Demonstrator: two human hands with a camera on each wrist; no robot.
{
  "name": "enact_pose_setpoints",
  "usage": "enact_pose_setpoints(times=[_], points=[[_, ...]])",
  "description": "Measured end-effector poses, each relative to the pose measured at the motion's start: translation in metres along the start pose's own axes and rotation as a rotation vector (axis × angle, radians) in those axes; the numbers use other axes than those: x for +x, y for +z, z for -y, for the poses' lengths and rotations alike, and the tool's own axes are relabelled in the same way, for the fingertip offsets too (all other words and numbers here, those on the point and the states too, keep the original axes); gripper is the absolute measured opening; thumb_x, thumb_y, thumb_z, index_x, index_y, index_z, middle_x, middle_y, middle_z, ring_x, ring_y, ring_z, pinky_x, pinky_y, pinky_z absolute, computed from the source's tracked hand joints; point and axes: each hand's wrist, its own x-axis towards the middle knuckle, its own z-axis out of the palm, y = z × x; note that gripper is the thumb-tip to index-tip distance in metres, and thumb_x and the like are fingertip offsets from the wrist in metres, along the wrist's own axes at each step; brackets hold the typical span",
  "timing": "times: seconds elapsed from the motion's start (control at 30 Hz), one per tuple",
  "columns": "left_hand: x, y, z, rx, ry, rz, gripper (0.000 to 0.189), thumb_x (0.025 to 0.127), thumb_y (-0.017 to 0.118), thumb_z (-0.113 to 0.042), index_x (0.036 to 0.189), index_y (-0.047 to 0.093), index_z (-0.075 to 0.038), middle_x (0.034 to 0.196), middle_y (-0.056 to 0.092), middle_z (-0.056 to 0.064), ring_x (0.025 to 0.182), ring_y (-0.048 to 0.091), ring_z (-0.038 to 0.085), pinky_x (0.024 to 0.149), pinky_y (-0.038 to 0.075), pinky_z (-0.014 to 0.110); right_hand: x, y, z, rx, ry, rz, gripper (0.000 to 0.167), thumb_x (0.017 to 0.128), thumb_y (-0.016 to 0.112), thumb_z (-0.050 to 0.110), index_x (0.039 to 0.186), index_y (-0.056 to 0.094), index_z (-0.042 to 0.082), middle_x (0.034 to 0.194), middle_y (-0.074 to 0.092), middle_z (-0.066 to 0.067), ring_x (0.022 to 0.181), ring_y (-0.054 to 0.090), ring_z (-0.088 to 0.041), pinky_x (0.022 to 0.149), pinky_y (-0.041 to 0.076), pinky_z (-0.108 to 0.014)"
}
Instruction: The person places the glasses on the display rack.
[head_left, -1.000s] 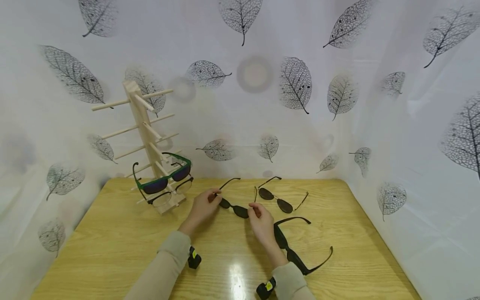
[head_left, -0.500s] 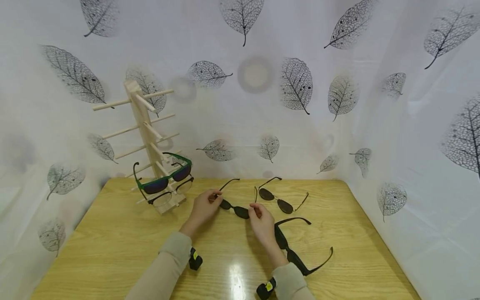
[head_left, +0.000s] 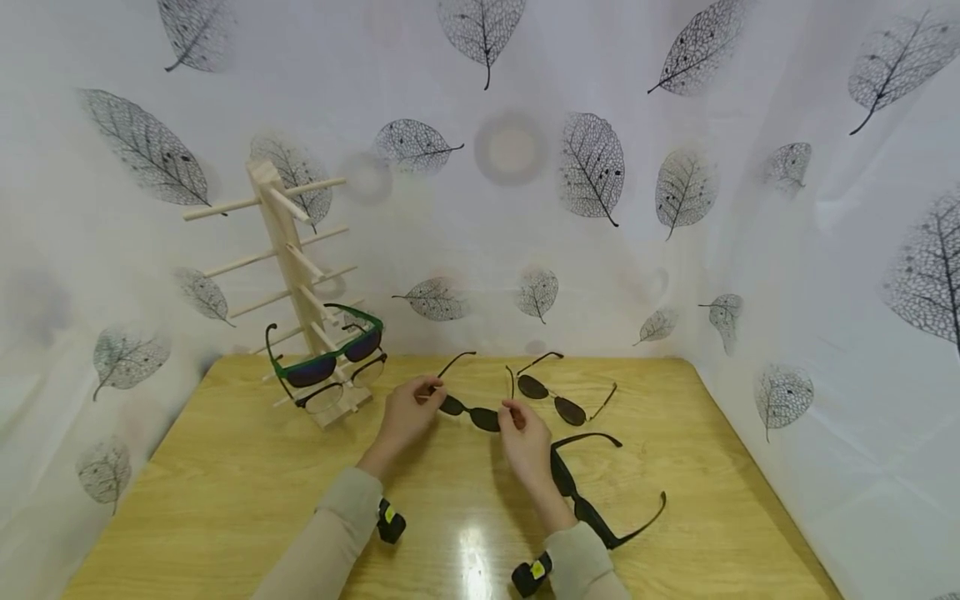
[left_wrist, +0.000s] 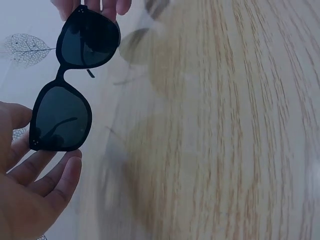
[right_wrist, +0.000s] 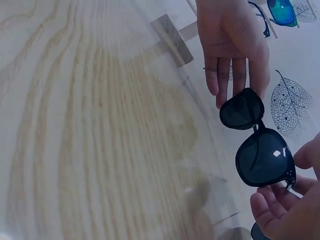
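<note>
Between my two hands is a pair of black sunglasses (head_left: pixel 485 418) with dark lenses, temples unfolded and pointing away from me. My left hand (head_left: pixel 408 414) pinches its left end, my right hand (head_left: pixel 525 440) its right end. Both wrist views show the sunglasses (left_wrist: pixel 62 117) (right_wrist: pixel 265 157) raised off the table, with thumb and fingers at the outer corners of the frame. Just beyond my right hand lie thin-framed sunglasses (head_left: pixel 570 412) with brown-tinted lenses. Beside my right forearm is a larger black pair of sunglasses (head_left: pixel 592 521), partly covered by the arm.
At the back left a wooden eyewear rack (head_left: pixel 288 258) with several pegs stands on the wooden table (head_left: pixel 225 500). Its low pegs carry green-framed sunglasses (head_left: pixel 313 372) above clear-lensed eyeglasses (head_left: pixel 324 400). A white leaf-printed curtain (head_left: pixel 510 233) encloses the back and sides.
The black sunglasses in my hands have risen very slightly and shifted a little to the right. Both hands keep their grip, and the other eyewear stays in place.
</note>
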Motion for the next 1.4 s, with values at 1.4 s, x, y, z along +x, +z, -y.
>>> enact_pose_setpoints(times=[1.4], points=[[-0.037, -0.040, -0.092, -0.128, 0.208, -0.117, 0.027, 0.098, 0.077, -0.033, 0.119, 0.078, -0.016, 0.110, 0.079, 0.004, 0.074, 0.071, 0.016, 0.059, 0.054, 0.025, 0.016, -0.048, 0.075, 0.187, -0.089, -0.061, 0.025, 0.109, 0.056, 0.019, 0.121, 0.077, 0.013, 0.107, 0.077, -0.013, 0.058, 0.050, -0.006, 0.056, 0.044, -0.020]])
